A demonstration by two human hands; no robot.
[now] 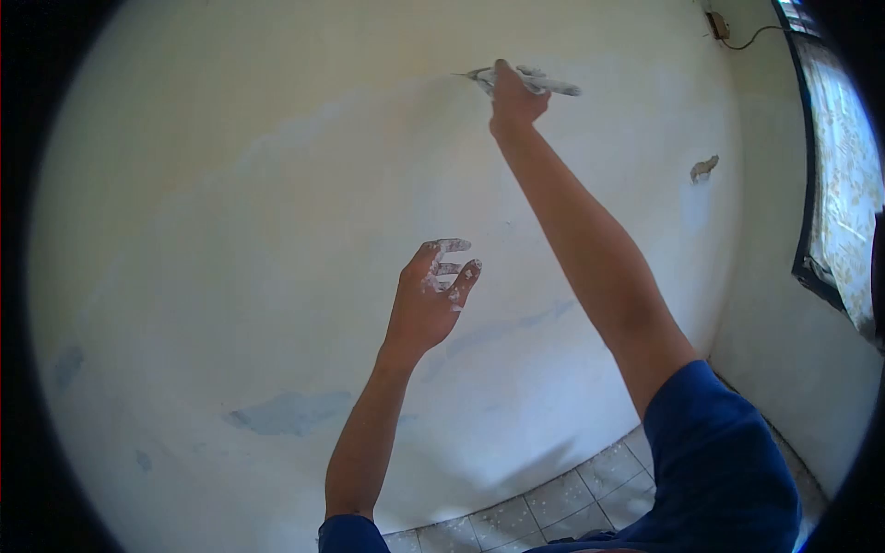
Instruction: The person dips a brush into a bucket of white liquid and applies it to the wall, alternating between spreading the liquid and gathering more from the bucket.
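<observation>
My right hand (519, 100) reaches high up the wall, its fingers wrapped round a putty knife (564, 89) smeared with white filler. The knife's blade points left, at the wall surface, and its handle sticks out to the right of the hand. Lower and further left, my left hand (433, 290) is raised in front of the wall with nothing in it. Its fingers are apart and loosely bent, with white filler stuck on the fingers and thumb. The pale wall (277, 230) behind both hands carries whiter smears and a faint edge running up toward the knife.
Grey-blue patches (290, 414) mark the lower wall. A chipped hole (703, 169) is near the right corner. On the side wall are a dark-framed window (804, 166) with a patterned curtain (843, 175) and a small box with a cable (717, 26). White specks dot the floor tiles (558, 498).
</observation>
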